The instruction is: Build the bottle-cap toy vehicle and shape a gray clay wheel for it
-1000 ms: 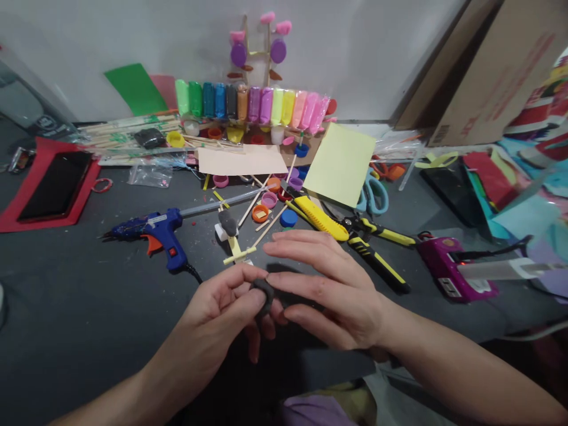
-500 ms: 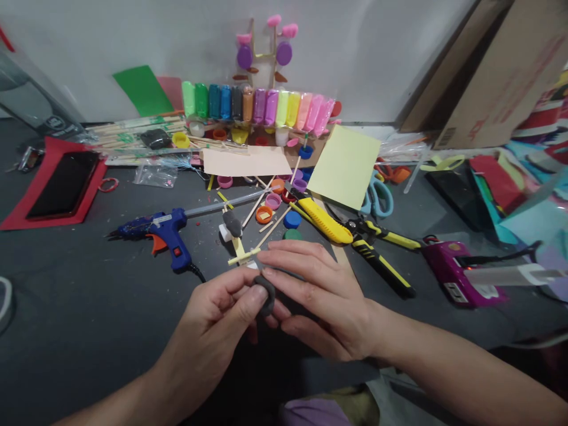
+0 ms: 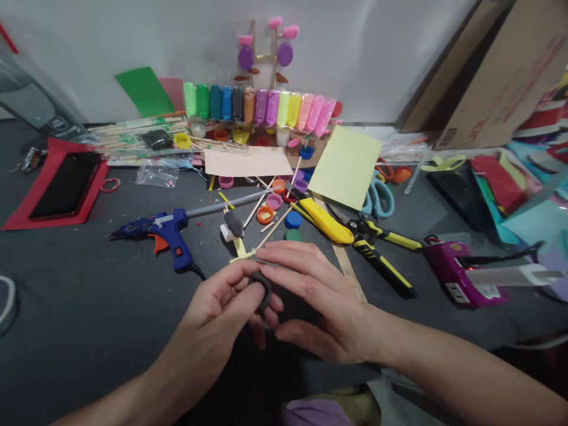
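Between the thumb and fingers of my left hand (image 3: 226,307) is a dark grey lump of modelling clay (image 3: 265,291), pinched with its edge curving round the thumb tip. My right hand (image 3: 323,296) lies alongside with its fingers stretched out, the fingertips at the clay's far edge; the thumb is held apart below. Just beyond the fingertips stands a small figure of pale yellow sticks (image 3: 240,247), topped by a dark grey clay piece (image 3: 233,223) with a white piece beside it. My fingers hide its lower part.
A blue glue gun (image 3: 173,234) lies left of the hands. Beyond them are coloured bottle caps (image 3: 265,215), a yellow utility knife (image 3: 326,220), black-and-yellow pliers (image 3: 384,269) and blue-handled scissors (image 3: 379,198). Clay packets (image 3: 261,107) line the wall. A phone (image 3: 64,185) rests on red paper.
My right palm and thumb have shifted slightly left, closer to the clay. The left fingers have moved a little under it, and the view has shifted slightly.
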{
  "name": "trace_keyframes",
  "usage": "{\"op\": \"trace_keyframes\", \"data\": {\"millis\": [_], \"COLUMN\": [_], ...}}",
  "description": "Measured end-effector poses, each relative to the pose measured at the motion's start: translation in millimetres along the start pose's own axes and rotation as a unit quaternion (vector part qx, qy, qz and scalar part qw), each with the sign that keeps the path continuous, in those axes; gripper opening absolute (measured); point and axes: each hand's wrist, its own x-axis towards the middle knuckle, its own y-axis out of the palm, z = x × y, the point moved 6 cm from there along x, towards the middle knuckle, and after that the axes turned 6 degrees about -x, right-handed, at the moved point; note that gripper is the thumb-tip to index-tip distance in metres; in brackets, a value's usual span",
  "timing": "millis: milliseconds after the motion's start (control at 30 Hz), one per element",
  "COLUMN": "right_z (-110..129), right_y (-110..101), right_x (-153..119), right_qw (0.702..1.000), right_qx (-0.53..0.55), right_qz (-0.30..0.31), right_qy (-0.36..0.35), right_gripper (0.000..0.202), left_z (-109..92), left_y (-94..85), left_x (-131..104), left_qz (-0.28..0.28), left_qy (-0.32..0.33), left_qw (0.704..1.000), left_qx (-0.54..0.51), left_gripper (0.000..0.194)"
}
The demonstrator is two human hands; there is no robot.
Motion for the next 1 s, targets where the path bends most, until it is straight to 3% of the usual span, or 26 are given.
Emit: {"op": "trace_keyframes", "data": {"millis": [267, 433, 633, 800, 1000], "right_z": [-0.8, 1.4, 1.8, 1.2, -1.8], "right_y": [3.4, 3.9, -0.1, 1.0, -2.9], "right_x": [0.4, 1.4, 1.0, 1.8, 1.9], "right_qw": [0.999, 0.996, 0.996, 0.997, 0.998], "right_qx": [-0.033, -0.079, -0.089, -0.080, -0.037], "right_qz": [-0.021, -0.041, -0.025, -0.007, -0.023], "right_qy": [0.009, 0.007, 0.011, 0.005, 0.035], "right_gripper": [0.057, 0.042, 0.035, 0.042, 0.034], "left_z": [2.0, 5.3, 15.2, 17.4, 18.5], "left_y": [1.7, 3.4, 1.9, -0.6, 3.2], "left_x": [1.6, 2.5, 2.8, 3.4, 1.3], "left_qz": [-0.012, -0.003, 0.008, 0.012, 0.049], "left_qy": [0.005, -0.009, -0.050, -0.040, -0.049], "left_qw": [1.000, 0.999, 0.999, 0.999, 0.985], "left_qx": [0.026, 0.031, -0.005, -0.017, -0.159], "left_gripper": [0.010, 0.015, 0.026, 0.025, 0.017]}}
